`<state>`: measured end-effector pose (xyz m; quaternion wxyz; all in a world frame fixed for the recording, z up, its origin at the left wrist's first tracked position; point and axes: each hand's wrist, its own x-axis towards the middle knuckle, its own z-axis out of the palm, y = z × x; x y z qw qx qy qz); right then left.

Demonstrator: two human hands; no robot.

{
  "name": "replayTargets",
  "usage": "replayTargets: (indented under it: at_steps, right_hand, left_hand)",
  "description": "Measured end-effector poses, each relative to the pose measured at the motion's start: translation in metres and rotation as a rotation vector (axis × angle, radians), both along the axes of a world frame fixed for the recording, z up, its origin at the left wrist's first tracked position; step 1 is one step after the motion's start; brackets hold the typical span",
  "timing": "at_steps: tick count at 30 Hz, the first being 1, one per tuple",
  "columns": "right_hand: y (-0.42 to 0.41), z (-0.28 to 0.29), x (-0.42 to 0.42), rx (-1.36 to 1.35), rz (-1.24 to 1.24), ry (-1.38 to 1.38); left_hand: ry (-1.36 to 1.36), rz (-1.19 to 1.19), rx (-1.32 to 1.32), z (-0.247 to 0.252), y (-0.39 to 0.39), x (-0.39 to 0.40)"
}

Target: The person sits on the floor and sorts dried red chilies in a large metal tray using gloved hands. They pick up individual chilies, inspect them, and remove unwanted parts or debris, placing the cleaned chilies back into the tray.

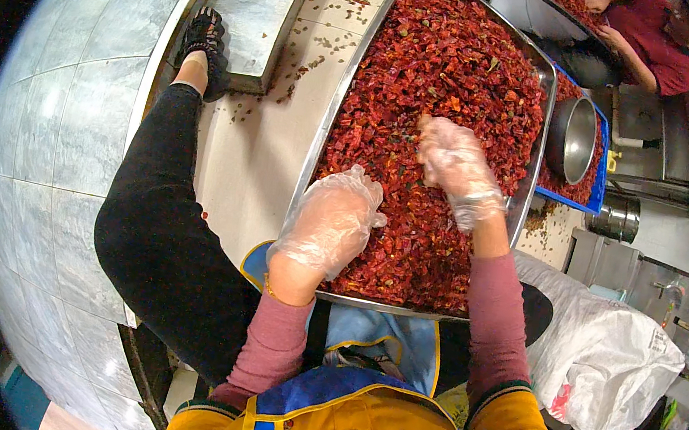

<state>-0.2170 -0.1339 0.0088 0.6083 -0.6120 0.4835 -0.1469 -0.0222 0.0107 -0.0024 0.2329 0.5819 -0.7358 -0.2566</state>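
A large metal tray (313,168) stretches away before me, filled with chopped dried red chillies (450,53) mixed with loose seeds. Over the near left part of the chillies is my left hand (334,220), in a clear plastic glove, its fingers curled down and mostly hidden. Farther in and to the right, my right hand (455,164) wears the same kind of glove. Its fingers are bent together at the chillies' surface. Whether either hand grips any pieces is hidden by the gloves and blur.
Right of the tray, a steel bowl (579,141) rests on chillies in a blue crate (600,164). A co-worker (651,40) handles another tray at the upper right. A white woven sack (607,354) lies at my right. Seeds litter the floor beside a low tiled step (248,26).
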Motion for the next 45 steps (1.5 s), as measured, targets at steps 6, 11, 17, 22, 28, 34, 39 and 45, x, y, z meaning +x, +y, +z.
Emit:
replayTargets:
  at_steps: [6, 11, 17, 22, 28, 34, 39, 45]
  right_hand:
    - [0.032, 0.038, -0.063, 0.065, -0.268, -0.327]
    - [0.038, 0.057, -0.187, -0.167, -0.431, 0.081]
    - [0.036, 0.052, -0.151, -0.760, -0.075, 0.826]
    - [0.030, 0.033, -0.022, -0.641, 0.044, 0.543]
    - [0.021, 0.011, 0.040, -0.703, 0.189, 0.482]
    - [0.008, -0.017, 0.043, -0.776, 0.223, 0.503]
    - [0.007, -0.005, 0.021, -0.437, 0.028, 0.349]
    - [0.011, -0.001, 0.021, -0.472, 0.096, 0.315]
  left_hand:
    - [0.029, -0.002, -0.039, -0.006, -0.005, -0.007]
    - [0.068, 0.014, -0.006, 0.000, -0.003, -0.005]
    - [-0.007, 0.028, -0.011, -0.001, 0.002, 0.002]
    - [0.037, -0.007, -0.054, -0.006, -0.004, -0.005]
    - [0.067, 0.018, 0.023, 0.000, -0.003, -0.004]
    - [0.092, 0.006, -0.027, -0.004, -0.004, -0.005]
    - [0.039, 0.013, 0.005, -0.003, -0.002, -0.003]
    - [0.022, -0.008, -0.029, -0.005, -0.003, -0.004]
